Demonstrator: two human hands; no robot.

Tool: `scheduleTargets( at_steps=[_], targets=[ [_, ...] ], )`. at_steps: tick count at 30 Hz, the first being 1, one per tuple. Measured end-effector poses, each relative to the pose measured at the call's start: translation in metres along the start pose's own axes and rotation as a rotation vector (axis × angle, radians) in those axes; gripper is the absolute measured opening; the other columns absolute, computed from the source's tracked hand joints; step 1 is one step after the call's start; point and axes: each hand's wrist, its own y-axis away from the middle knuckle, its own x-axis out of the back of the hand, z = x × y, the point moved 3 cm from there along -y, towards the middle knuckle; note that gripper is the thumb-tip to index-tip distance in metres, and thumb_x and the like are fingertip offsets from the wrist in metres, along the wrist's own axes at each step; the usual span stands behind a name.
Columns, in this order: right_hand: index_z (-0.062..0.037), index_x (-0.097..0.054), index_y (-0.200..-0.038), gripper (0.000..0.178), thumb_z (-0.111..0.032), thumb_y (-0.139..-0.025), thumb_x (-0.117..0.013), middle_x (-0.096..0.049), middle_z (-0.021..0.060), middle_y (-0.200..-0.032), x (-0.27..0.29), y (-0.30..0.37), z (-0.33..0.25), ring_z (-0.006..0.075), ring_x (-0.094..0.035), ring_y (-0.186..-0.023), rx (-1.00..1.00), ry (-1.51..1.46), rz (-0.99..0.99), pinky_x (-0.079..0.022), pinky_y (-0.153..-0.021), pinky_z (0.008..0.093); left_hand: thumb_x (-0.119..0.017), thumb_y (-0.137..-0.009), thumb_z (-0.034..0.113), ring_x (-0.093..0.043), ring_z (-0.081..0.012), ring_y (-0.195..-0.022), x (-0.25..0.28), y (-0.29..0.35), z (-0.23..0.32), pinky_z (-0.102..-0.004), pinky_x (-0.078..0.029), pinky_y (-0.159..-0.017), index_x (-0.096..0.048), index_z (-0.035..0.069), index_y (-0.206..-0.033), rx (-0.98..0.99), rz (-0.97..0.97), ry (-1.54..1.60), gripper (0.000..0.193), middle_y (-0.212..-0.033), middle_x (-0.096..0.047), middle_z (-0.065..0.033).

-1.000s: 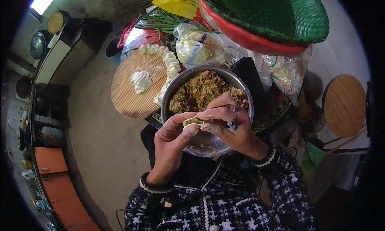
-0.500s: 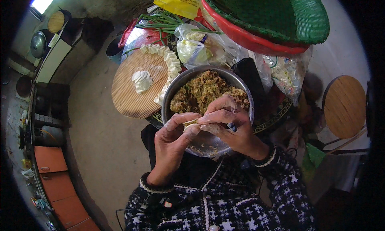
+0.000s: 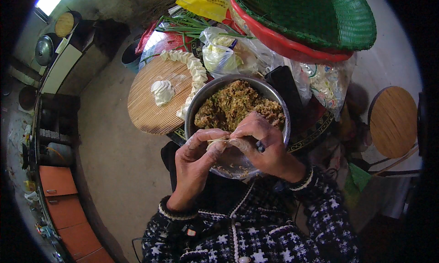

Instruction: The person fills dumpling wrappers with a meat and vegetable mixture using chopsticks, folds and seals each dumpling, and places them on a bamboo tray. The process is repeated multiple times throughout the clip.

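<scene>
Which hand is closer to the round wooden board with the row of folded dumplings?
Left. The left hand sits just below the round wooden board, near its lower edge. The right hand is farther off, over the metal bowl of filling.

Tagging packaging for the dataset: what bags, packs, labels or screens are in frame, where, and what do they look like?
Clear plastic bag: behind the metal bowl, crumpled, pale green and white contents.
Clear printed bag: right of the bowl, under the red basket, holding pale pieces.
Yellow plastic bag: top centre, crumpled, beside the green basket.
Dark flat rectangle: behind the bowl's right rim, possibly a phone; screen dark.
No signs seen.
</scene>
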Motion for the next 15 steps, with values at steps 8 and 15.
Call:
scheduleTargets(
  at_steps=[8, 15],
  targets=[
    [-0.0048, -0.055, -0.1, 0.02, -0.003, -0.087, -0.07, -0.059, 0.0111, -0.092, -0.0025, -0.0002, -0.0017, 0.0253, -0.06, -0.081, 0.02, 0.028, 0.009, -0.049, -0.07, 0.0342, -0.064, -0.094, 0.009, -0.063, -0.012, -0.098, 0.0009, 0.0013, 0.005, -0.0268, -0.049, -0.088, -0.063, -0.002, -0.11, 0.068, 0.058, 0.046, 0.02, -0.11, -0.069, -0.008],
    [-0.0057, -0.062, -0.101, 0.019, -0.003, -0.085, -0.071, -0.063, 0.0098, -0.094, -0.0051, 0.0039, -0.0003, 0.028, -0.062, -0.084, -0.038, -0.023, 0.025, -0.049, -0.075, 0.0372, -0.064, -0.094, 0.009, -0.063, -0.011, -0.096, 0.0012, -0.0003, 0.0021, -0.0257, -0.049, -0.086, -0.064, -0.001, -0.109, 0.048, 0.053, 0.072, 0.018, -0.107, -0.07, -0.008]
  ],
)
